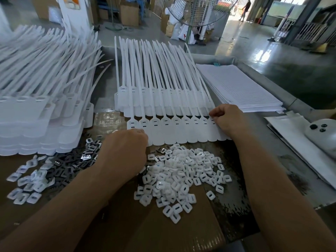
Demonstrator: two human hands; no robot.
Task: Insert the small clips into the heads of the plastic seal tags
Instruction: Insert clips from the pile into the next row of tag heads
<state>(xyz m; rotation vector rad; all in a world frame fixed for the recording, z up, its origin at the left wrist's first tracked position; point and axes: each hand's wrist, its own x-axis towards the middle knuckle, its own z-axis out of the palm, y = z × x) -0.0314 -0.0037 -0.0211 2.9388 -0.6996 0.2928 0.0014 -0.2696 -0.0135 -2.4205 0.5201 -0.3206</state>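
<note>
On seal tags (174, 132), curled right hand (225, 120)

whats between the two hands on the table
In the head view, the front row of white seal tags lies between the left hand and the right hand.

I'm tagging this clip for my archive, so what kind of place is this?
Probably a factory assembly bench: stacks of white seal tags, a loose heap of small white clips, and cardboard cartons on the concrete floor behind.
</note>
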